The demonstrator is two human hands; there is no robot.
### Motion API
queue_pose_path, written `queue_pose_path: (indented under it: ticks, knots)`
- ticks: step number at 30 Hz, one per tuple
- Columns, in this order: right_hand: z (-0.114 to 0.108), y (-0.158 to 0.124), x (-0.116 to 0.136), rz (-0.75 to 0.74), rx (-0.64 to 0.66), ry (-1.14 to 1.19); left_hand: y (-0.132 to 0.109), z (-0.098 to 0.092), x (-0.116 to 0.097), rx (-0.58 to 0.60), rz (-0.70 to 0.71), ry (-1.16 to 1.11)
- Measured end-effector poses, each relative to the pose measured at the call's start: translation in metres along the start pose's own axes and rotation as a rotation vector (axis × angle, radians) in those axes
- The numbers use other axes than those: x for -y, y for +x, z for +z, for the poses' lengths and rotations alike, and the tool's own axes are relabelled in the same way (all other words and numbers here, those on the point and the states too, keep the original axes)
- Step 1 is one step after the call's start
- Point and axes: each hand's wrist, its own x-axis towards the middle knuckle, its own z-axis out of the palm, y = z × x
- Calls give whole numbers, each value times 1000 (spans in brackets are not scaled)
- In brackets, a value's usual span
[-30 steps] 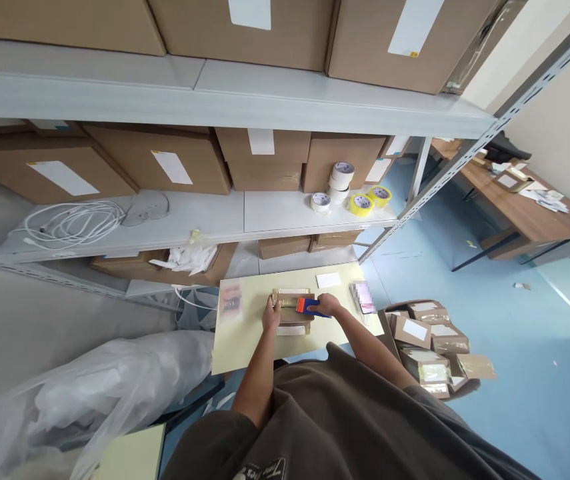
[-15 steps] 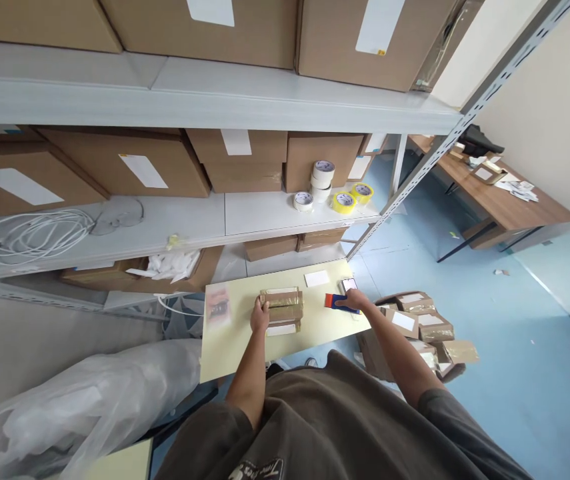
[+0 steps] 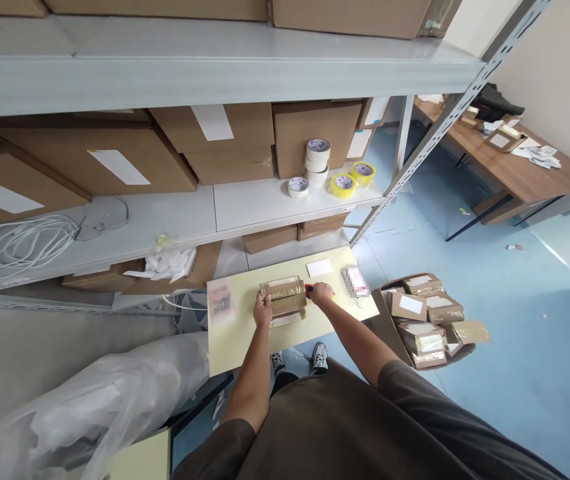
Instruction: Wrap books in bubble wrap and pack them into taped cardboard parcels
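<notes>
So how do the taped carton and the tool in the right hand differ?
The carton is brown; the tool shows red and blue. The carton is plainly larger than the tool. The left hand holds the carton; the right hand grips the tool. Both are held.

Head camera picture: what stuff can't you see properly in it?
In the head view:
- Blue-and-red tool: mostly covered by the right hand.
- Cardboard box: its left edge is partly covered by the left hand.
- Phone-like object: its face is blurred into little squares.
- Upper-shelf boxes: their tops are cut off by the picture's top edge.
</notes>
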Motion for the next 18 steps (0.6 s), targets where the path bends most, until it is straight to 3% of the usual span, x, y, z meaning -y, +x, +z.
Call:
queue_pose_path:
  ticks: [3,8,13,15,18]
  knots:
    - [1,0,-7,7,-7,23,-1,1,4,27,2,25]
    - [28,-17,-41,130,-80,105,3,2,6,36,2,66]
    - [41,-35,-73,181,-27,152,4,1,4,41,21,78]
    - [40,-41,-67,131,-58,203,3,-2,3,62,11,80]
    - [40,-49,-37,-46,-41,410,3,-6,1,104,5,70]
